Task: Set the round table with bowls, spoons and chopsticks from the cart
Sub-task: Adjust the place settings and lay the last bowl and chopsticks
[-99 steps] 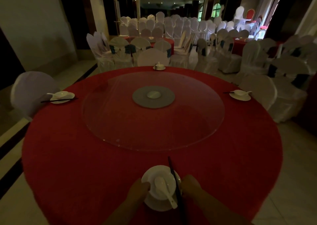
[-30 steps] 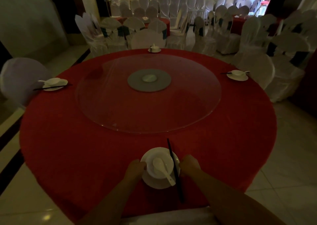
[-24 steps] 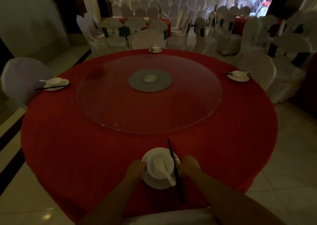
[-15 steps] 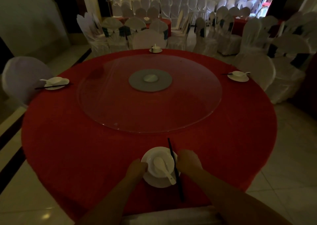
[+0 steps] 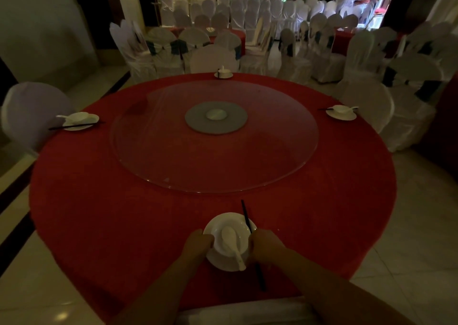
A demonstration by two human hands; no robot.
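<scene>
Your right hand (image 5: 264, 244) has shifted inward across the chopsticks (image 5: 245, 215). With your left hand (image 5: 198, 241), fingers curled, it now holds the bowl (image 5: 230, 235) at the table's (image 5: 124, 213) near edge. This setting likely needs only final alignment.

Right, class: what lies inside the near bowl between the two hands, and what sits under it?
Inside the bowl lies a white spoon, handle over the near rim. Under it sits a white saucer; only its rim shows, the bowl covers its middle.
</scene>
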